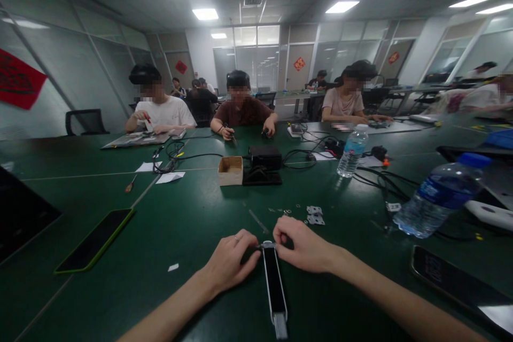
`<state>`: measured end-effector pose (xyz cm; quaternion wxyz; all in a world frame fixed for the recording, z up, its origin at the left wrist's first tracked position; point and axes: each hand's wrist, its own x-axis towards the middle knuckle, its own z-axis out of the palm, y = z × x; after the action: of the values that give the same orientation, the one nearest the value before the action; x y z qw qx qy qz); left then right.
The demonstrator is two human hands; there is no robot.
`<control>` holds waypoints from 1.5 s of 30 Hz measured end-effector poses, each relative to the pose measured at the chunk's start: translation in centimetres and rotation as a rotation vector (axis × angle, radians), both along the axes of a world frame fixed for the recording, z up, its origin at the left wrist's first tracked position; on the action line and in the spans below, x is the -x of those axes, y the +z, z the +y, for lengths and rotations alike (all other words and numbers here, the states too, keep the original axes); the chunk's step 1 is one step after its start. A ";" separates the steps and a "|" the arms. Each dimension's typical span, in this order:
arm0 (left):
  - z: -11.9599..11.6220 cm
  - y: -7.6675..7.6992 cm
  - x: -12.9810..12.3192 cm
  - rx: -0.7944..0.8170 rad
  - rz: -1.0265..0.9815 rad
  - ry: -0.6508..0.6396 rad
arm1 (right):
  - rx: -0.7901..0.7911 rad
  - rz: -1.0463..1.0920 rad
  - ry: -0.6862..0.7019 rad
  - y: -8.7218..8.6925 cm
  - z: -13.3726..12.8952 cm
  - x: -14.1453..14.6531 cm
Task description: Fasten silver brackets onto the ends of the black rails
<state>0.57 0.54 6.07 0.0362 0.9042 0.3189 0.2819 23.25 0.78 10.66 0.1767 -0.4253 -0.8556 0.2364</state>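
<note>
A long narrow black-and-white device (274, 283) lies on the green table, pointing away from me, with a bare metal piece at its near end. My left hand (234, 256) is closed at the left side of its far end, thumb and fingertips pinched there. On the other side, my right hand (302, 243) has curled fingers, and its thumb and fingertips pinch at the same end. Any small part between the fingertips is too small to make out. Past my right hand are metal plates (315, 215) with holes, small rings and bits, and a clear strip (258, 220).
A phone (96, 240) lies left and another phone (452, 283) right. Two water bottles (444, 192) and cables (372, 184) are at right. Ahead stand a small cardboard box (231, 172) and a black box (264, 157). A screwdriver (130, 184) lies farther left. Several people sit opposite.
</note>
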 end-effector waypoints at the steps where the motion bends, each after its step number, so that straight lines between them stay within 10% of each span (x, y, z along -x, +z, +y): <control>1: -0.1 0.0 0.1 -0.042 -0.023 -0.055 | -0.029 0.028 0.048 0.1 -0.7 0.5; 11: 0.0 0.0 0.1 -0.150 -0.148 -0.294 | -0.382 0.135 0.187 -2.1 -1.9 1.9; 30: 0.1 -0.4 0.2 -0.133 -0.174 -0.133 | -0.569 0.185 0.144 -3.7 -0.8 1.0; 45: 0.7 -0.7 0.5 0.176 -0.012 0.061 | -0.190 -0.064 -0.181 -4.5 -1.1 -0.6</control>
<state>0.11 1.20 5.36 0.1087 0.8856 0.3697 0.2593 23.84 -0.29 6.17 0.2093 -0.4893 -0.8376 0.1236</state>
